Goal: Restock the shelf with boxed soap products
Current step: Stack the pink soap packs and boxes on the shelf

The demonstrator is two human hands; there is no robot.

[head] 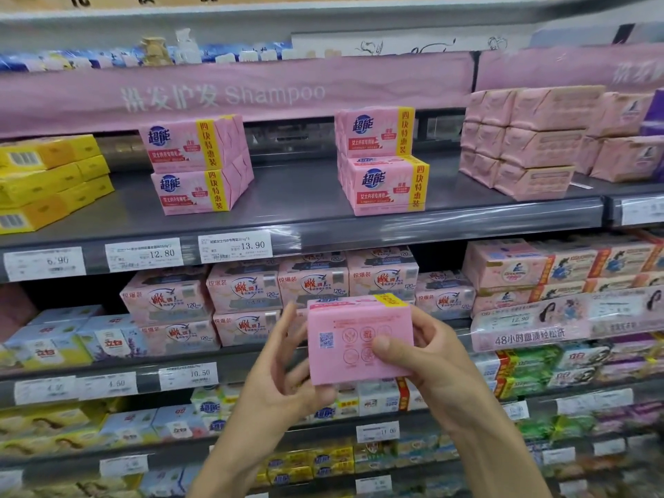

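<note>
A pink soap pack point(354, 345) with a yellow band on top is held in front of the lower shelves, its printed back facing me. My right hand point(427, 357) grips its right side, thumb across the back. My left hand point(284, 368) holds its left and lower edge with spread fingers. On the grey upper shelf point(294, 199) stand two stacks of the same pink packs, one at the left point(196, 163) and one at the right point(382, 161), each two high.
Yellow boxes point(50, 181) sit at the shelf's left end, plain pink wrapped packs point(521, 138) at its right. A bare gap lies between the two pink stacks. Price tags point(235, 246) line the shelf edge. Lower shelves are packed with other soaps.
</note>
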